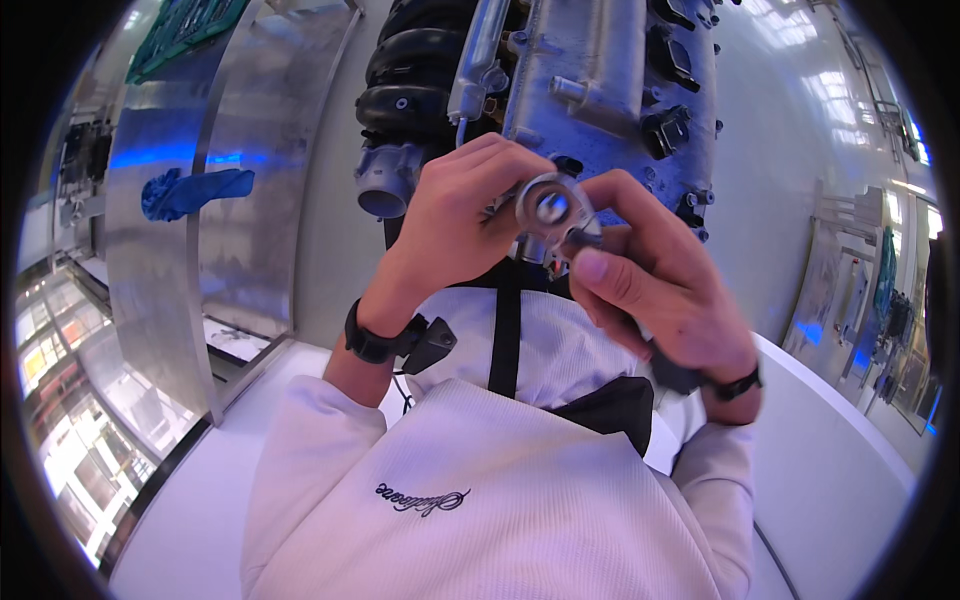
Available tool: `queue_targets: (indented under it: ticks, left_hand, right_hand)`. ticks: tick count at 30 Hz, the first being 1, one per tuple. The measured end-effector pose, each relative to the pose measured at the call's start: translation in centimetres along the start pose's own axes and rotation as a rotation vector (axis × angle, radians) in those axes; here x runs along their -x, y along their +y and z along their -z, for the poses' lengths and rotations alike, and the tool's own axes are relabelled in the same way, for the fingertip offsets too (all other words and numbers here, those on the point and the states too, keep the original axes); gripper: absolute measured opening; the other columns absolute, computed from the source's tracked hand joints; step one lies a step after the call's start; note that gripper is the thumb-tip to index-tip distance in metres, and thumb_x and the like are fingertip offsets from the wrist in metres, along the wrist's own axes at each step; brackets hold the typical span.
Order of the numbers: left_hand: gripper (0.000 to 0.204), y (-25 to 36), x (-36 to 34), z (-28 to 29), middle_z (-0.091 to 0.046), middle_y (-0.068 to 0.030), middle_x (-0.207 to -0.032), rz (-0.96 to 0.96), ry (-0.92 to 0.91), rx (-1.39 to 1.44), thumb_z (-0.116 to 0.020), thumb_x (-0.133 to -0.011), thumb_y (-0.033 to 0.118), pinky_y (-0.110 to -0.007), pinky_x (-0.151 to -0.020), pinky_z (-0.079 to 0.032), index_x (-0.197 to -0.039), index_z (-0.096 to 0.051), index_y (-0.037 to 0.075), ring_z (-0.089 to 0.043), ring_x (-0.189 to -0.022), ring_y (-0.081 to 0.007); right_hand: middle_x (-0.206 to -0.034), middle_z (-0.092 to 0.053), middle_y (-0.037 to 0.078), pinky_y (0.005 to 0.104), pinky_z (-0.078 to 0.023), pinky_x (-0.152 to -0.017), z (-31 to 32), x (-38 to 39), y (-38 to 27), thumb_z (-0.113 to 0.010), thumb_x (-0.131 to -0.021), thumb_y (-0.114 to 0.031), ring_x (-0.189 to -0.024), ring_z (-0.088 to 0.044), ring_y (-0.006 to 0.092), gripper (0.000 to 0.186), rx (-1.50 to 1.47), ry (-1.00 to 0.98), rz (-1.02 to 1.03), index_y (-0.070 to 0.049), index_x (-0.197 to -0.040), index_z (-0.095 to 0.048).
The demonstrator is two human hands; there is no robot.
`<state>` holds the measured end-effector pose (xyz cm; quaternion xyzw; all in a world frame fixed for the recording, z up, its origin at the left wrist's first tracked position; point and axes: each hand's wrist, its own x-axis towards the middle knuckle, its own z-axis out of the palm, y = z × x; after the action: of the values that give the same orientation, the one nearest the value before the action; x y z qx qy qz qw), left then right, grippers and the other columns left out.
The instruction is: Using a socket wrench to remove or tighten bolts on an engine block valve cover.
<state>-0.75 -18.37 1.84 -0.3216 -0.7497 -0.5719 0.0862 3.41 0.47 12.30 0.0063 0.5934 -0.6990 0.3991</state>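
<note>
Between my two hands is a small silver metal part with a round, ring-shaped end [552, 204], held close in front of the engine's near end. My left hand [460, 210] is closed on its left side, the fingertips partly hidden behind it. My right hand [655, 270] grips the right side with thumb and fingers, slightly blurred. The engine [570, 50] lies just beyond, with a grey metal cover, a black ribbed intake manifold [415, 65] on the left and black ignition coils [665, 130] on the right. A silver round pipe opening [383, 190] sits beside my left hand.
On the left, a metal bench [240, 120] carries a crumpled blue cloth or glove [195, 193] and a green tray [190, 35]. A pale table surface [775, 130] surrounds the engine. Metal racks [840, 260] stand far right.
</note>
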Motion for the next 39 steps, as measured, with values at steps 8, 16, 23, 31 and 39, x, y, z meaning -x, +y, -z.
queue_targets:
  ticks: [8, 16, 23, 31, 39]
  left_hand:
    - [0.021, 1.6, -0.4, -0.6, -0.063, -0.0097, -0.079, 0.068, 0.091, -0.176, -0.072, -0.068, -0.002, -0.03, -0.061, -0.047, -0.087, -0.065, 0.002, -0.06, -0.068, -0.0244]
    - [0.012, 0.8, -0.5, 0.6, -0.066, -0.0083, -0.086, 0.17, -0.076, 0.133, -0.062, -0.087, 0.001, -0.025, -0.066, -0.046, -0.098, -0.062, -0.005, -0.057, -0.073, -0.0121]
    - [0.016, -0.5, -1.3, 1.0, -0.069, -0.0069, -0.091, 0.126, -0.064, 0.169, -0.057, -0.093, 0.003, -0.02, -0.071, -0.046, -0.106, -0.06, -0.006, -0.057, -0.076, -0.0082]
    - [0.016, -0.6, -0.7, 0.1, -0.066, -0.0083, -0.085, 0.114, -0.053, 0.167, -0.064, -0.085, 0.0, -0.024, -0.069, -0.046, -0.1, -0.061, -0.005, -0.058, -0.072, -0.0136]
    - [0.029, -0.4, -0.9, 1.1, -0.067, -0.0148, -0.095, 0.015, -0.176, -0.06, -0.067, -0.083, -0.003, -0.028, -0.079, -0.051, -0.109, -0.056, -0.008, -0.065, -0.087, -0.0184]
  right_hand:
    - [-0.071, -0.062, 0.012, 0.0384, -0.043, -0.056, 5.3, -1.2, -3.5, -0.062, -0.085, -0.007, -0.062, -0.061, 0.0305, 0.035, 1.513, 0.093, 0.673, -0.001, -0.117, -0.049]
    - [-0.074, -0.054, 0.008, 0.0381, -0.045, -0.061, 7.7, -1.7, -7.0, -0.056, -0.085, -0.005, -0.069, -0.058, 0.0246, 0.011, 1.751, -0.126, 0.92, -0.002, -0.095, -0.052]
    - [-0.066, -0.05, 0.008, 0.0359, -0.041, -0.051, 3.9, 0.1, -7.9, -0.05, -0.092, -0.005, -0.058, -0.054, 0.0229, 0.008, 1.263, -0.301, -0.036, 0.001, -0.096, -0.046]
    - [-0.07, -0.051, 0.008, 0.0356, -0.043, -0.053, 7.8, -1.1, -5.2, -0.052, -0.092, -0.007, -0.063, -0.056, 0.0226, 0.019, 1.489, -0.156, 0.778, -0.003, -0.111, -0.046]
    - [-0.076, -0.057, 0.01, 0.0365, -0.046, -0.058, 8.7, -2.4, -6.0, -0.061, -0.084, -0.008, -0.067, -0.059, 0.025, 0.034, 1.812, -0.249, 1.182, -0.002, -0.116, -0.052]
